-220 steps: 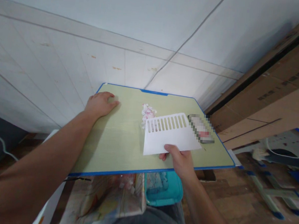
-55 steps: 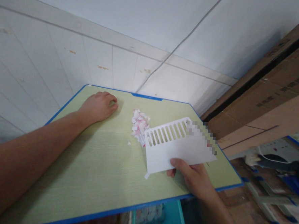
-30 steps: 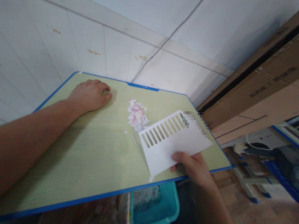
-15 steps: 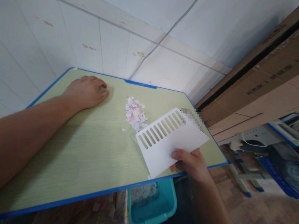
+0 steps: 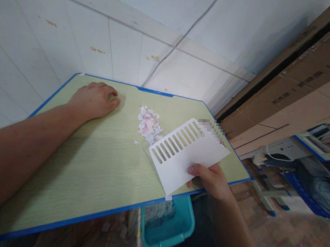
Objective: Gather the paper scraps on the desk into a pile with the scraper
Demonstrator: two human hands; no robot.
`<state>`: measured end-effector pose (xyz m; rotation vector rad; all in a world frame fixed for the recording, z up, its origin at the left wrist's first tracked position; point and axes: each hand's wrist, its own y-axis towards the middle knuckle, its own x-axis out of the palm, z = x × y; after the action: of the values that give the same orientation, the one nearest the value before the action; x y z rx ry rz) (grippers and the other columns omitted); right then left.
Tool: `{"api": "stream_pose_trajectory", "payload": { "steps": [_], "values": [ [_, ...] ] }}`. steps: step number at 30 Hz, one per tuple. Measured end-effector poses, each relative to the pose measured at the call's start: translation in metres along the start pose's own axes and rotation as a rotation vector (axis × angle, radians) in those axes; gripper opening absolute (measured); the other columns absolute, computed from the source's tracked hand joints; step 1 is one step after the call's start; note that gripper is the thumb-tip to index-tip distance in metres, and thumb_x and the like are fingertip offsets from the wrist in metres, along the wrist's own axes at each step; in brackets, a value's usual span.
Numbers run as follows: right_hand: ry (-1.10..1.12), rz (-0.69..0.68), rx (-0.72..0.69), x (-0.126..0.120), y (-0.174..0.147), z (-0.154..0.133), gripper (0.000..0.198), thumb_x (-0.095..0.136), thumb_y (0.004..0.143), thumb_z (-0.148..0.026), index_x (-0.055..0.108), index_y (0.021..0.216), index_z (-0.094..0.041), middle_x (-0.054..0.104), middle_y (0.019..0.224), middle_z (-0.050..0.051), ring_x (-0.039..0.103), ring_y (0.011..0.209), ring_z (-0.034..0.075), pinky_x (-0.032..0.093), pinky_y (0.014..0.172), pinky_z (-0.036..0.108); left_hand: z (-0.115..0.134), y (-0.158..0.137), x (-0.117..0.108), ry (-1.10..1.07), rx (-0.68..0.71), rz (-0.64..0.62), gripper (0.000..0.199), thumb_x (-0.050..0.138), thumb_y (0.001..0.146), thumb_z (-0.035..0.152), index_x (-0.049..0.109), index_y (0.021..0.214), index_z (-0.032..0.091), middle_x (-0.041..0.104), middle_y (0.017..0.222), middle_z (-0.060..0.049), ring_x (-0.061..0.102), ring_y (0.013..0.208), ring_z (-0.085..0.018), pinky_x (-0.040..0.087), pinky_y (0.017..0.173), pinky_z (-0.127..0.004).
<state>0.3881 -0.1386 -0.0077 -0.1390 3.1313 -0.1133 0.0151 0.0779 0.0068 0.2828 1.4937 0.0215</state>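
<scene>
My right hand (image 5: 210, 178) grips a white slotted sheet (image 5: 183, 165) by its near edge, with the thumb on top and the other fingers mostly hidden beneath. A row of long slots runs along the far side of the sheet, and one corner is blurred out. Touching or almost touching that slotted edge is a small heap of torn paper scraps (image 5: 148, 124), white and pinkish. On the left of the desk (image 5: 95, 164) rests my left hand (image 5: 96, 99), loosely curled, thumb close to the forefinger and nothing visible between them.
Below the desk's front edge stands a teal bin (image 5: 172, 232) with pale scraps inside. A white wall (image 5: 88, 40) with a grey cable (image 5: 184, 37) borders the far side. Large cardboard boxes (image 5: 296, 79) lean at the right, above a stool (image 5: 267, 193) on the floor.
The sheet and my right hand have shifted very slightly left and toward me. My left hand and the paper heap stay nearly where they were.
</scene>
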Motion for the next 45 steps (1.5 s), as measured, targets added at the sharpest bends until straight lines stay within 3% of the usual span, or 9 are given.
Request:
{"api": "stream_pose_trajectory", "payload": {
  "steps": [18,22,25,29,36,45],
  "values": [
    [0.022,0.007,0.058,-0.002,-0.003,-0.003,0.012,0.086,0.065,-0.032,0.078,0.067,-0.024,0.067,0.052,0.001,0.054,0.039,0.017,0.047,0.038,0.029,0.004,-0.004,-0.006,-0.043,-0.009,-0.007,0.067,0.042,0.116,0.046,0.078,0.157,0.006,0.072,0.169,-0.029,0.064,0.161,-0.044,0.049,0.139,-0.06],
    [-0.079,0.046,-0.043,-0.007,0.001,0.001,0.026,0.085,0.077,-0.037,0.075,0.057,-0.025,0.068,0.051,0.004,0.063,0.047,0.021,0.057,0.05,0.033,0.007,-0.007,-0.008,-0.037,-0.01,-0.012,0.067,0.043,0.116,0.044,0.077,0.158,0.005,0.071,0.17,-0.029,0.064,0.161,-0.044,0.05,0.14,-0.059],
    [-0.212,0.057,-0.131,-0.004,0.013,-0.009,0.04,0.083,0.09,-0.039,0.075,0.053,-0.025,0.071,0.053,0.007,0.07,0.056,0.023,0.062,0.063,0.036,0.007,-0.008,-0.007,-0.045,-0.018,-0.008,0.064,0.045,0.116,0.043,0.078,0.157,0.007,0.073,0.169,-0.028,0.066,0.159,-0.042,0.051,0.138,-0.057],
    [-0.254,0.018,-0.206,0.019,0.044,-0.033,0.034,0.083,0.096,-0.041,0.081,0.066,-0.024,0.08,0.065,0.008,0.07,0.057,0.023,0.062,0.063,0.037,0.003,-0.006,-0.004,-0.053,-0.002,0.014,0.063,0.047,0.114,0.046,0.08,0.155,0.011,0.077,0.165,-0.026,0.069,0.156,-0.04,0.053,0.134,-0.054],
    [-0.301,-0.258,-0.266,0.062,0.104,-0.046,0.03,0.079,0.091,-0.043,0.077,0.069,-0.023,0.079,0.066,0.008,0.07,0.059,0.021,0.065,0.063,0.035,-0.003,-0.004,0.004,-0.074,-0.017,0.043,0.067,0.045,0.11,0.053,0.084,0.153,0.021,0.081,0.162,-0.02,0.071,0.156,-0.04,0.055,0.129,-0.051],
    [-0.307,-0.189,-0.245,0.063,0.116,-0.03,0.033,0.079,0.092,-0.043,0.076,0.066,-0.023,0.078,0.064,0.007,0.067,0.055,0.019,0.062,0.057,0.033,-0.005,0.0,0.004,-0.082,-0.003,0.034,0.066,0.046,0.109,0.052,0.085,0.151,0.02,0.081,0.16,-0.02,0.071,0.155,-0.04,0.055,0.129,-0.051]
  ]
}}
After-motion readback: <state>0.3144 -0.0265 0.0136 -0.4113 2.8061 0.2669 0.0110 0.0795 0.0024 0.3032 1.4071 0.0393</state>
